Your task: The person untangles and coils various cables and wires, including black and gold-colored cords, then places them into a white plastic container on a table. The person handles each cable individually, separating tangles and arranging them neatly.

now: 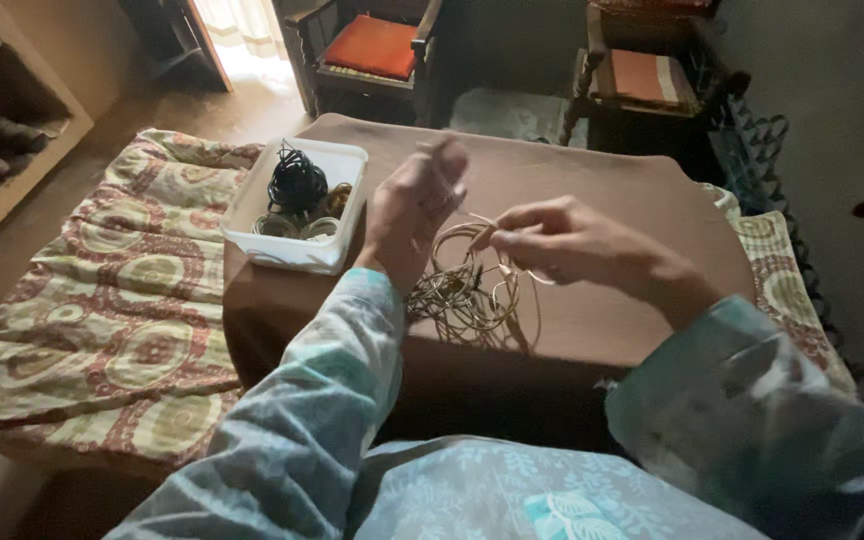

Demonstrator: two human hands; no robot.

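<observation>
One tub — two chairs

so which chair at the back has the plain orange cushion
The dark wooden chair on the left, behind the white tub. The chair on the right carries a striped cushion instead.

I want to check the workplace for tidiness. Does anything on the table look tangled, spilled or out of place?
Only the pale wire bundle between the left hand and right hand looks tangled, its loops crossing unevenly. The white tub stands level, its coils inside. Nothing is spilled on the brown table.
</observation>
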